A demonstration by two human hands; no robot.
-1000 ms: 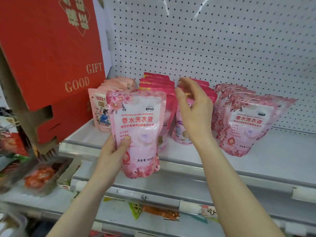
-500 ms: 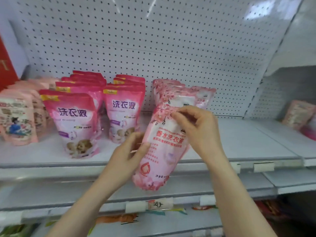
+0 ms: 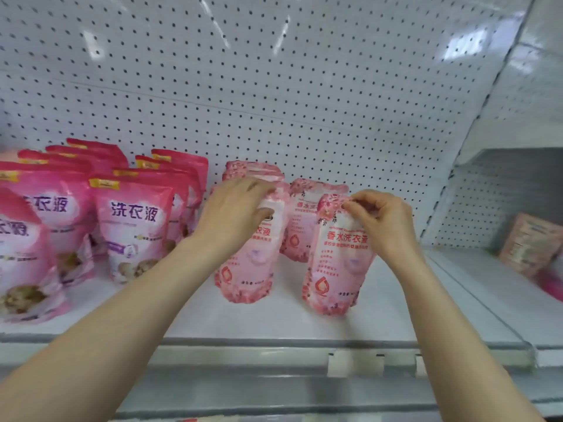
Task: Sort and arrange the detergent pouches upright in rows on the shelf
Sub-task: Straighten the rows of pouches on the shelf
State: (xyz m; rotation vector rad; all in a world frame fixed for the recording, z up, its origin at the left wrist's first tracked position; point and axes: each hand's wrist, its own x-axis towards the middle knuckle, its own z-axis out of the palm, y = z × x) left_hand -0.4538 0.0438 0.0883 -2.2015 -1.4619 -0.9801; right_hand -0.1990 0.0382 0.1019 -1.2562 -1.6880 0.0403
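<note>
Two light pink floral detergent pouches stand upright at the front of the white shelf (image 3: 274, 318). My left hand (image 3: 234, 213) grips the top of the left pouch (image 3: 246, 269). My right hand (image 3: 380, 223) pinches the top edge of the right pouch (image 3: 335, 269). Behind them stand more floral pouches (image 3: 301, 220), partly hidden. Further left, two rows of darker pink pouches (image 3: 134, 226) stand upright, running toward the pegboard back wall.
A perforated white back panel (image 3: 304, 102) closes the shelf behind. The shelf's front rail (image 3: 274, 354) carries blank price tag holders. On the adjoining shelf at the right lie a few pink packs (image 3: 527, 248). Bare shelf surface lies right of the floral pouches.
The pouch I held in the air with both hands now stands on the shelf under my right hand. My left hand has shifted to a neighbouring floral pouch. The view moved closer.
</note>
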